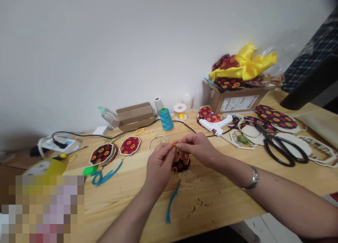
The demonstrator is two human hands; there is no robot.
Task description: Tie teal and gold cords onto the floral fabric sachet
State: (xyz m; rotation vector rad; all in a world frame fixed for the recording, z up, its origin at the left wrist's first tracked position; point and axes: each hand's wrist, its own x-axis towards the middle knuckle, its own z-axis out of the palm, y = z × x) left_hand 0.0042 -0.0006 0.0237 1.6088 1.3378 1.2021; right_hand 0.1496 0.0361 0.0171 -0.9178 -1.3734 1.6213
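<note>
My left hand (pixel 161 162) pinches a yellow cord (pixel 173 144) between thumb and fingers. Close on its right, my right hand (pixel 194 148) is also closed on the cord, fingertips nearly touching those of the left. Just below the hands lies a dark patterned fabric piece (pixel 180 166), partly hidden by the fingers. A blue tassel (pixel 173 202) hangs from its lower edge toward the front of the table. Behind the hands, a thin octagonal frame (pixel 151 144) is partly covered by my left hand.
Blue thread cone (pixel 166 120) and yellow cord spool (pixel 180 114) stand behind the hands. Finished-looking fabric pieces (pixel 130 145) lie left. A white glue gun (pixel 215 125), black-handled scissors (pixel 286 153) and wooden frames lie right, below a filled cardboard box (pixel 237 100). A black cable crosses behind.
</note>
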